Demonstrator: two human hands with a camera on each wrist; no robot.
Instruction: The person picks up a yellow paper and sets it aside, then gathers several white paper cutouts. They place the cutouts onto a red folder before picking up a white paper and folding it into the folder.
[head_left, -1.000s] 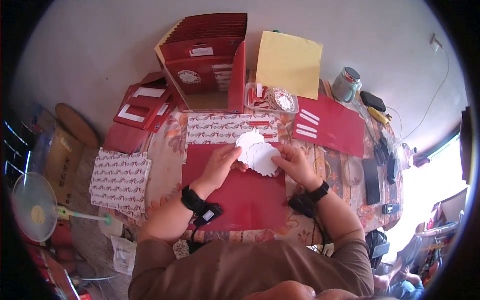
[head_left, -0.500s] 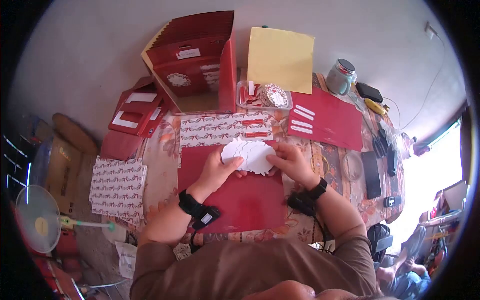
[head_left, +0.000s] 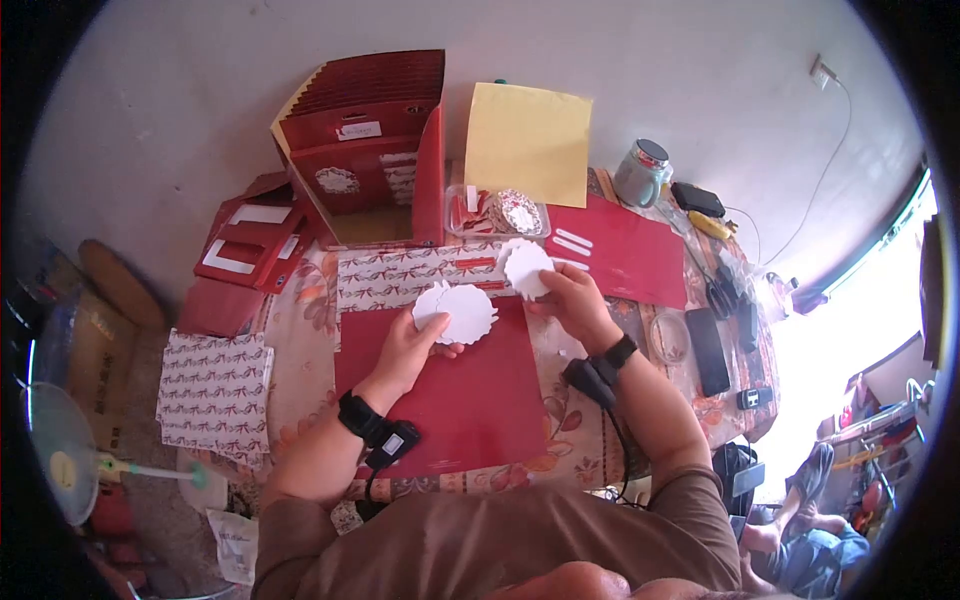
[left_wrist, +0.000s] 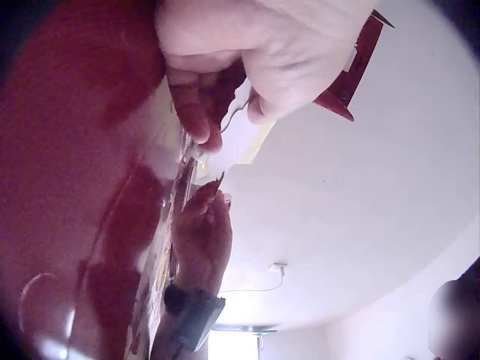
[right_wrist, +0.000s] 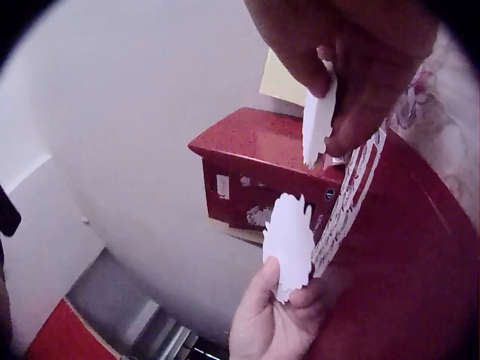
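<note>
My left hand (head_left: 408, 350) pinches a few white paper cutouts with scalloped edges (head_left: 467, 313), thumb on top, over the red sheet (head_left: 450, 410). Farther right and a little higher, my right hand (head_left: 575, 300) pinches more white scalloped cutouts (head_left: 527, 268) between thumb and fingers. A gap separates the two groups. In the right wrist view the left hand's cutout (right_wrist: 289, 244) shows its blank face, while the right hand's cutouts (right_wrist: 320, 116) appear nearly edge-on. Patterned paper with ribbon print (head_left: 400, 275) lies just behind the red sheet.
A tall red box (head_left: 430, 190) stands at the back, beside a clear tub (head_left: 497, 236) of cutouts. Red folders (head_left: 240, 250) and a patterned stack (head_left: 213, 395) lie left. Another red sheet with white strips (head_left: 640, 260), a mug (head_left: 640, 178) and a phone-like black slab (head_left: 708, 350) are right.
The hands first held the overlapping cutouts together. Now they are apart: the right hand has moved up and away with some cutouts, the left keeps the others. The head view has shifted.
</note>
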